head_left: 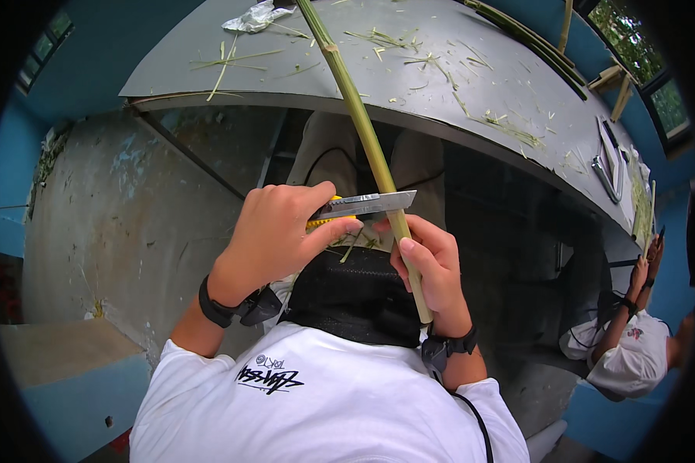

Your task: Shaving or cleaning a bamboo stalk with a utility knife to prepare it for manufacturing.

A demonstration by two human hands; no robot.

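Observation:
My left hand point(279, 224) is closed round a yellow utility knife point(333, 208), its long metal blade lying across a green bamboo strip point(372, 150). My right hand point(434, 264) grips the strip close to its lower end, just below the blade. From there the bamboo slants up and away over the table's edge, with a node near its far part. A few thin green shavings point(350, 245) hang beneath the knife, near my lap. The fingertips of my left hand are partly hidden behind the knife handle.
Bamboo shavings point(510, 130) are scattered over the grey table point(316, 77). A crumpled plastic bag point(258, 17) lies at its far left; long bamboo pieces point(529, 46) line the far right edge. A hacksaw point(611, 163) rests at the right. Another person point(633, 347) sits there, hands on a thin strip.

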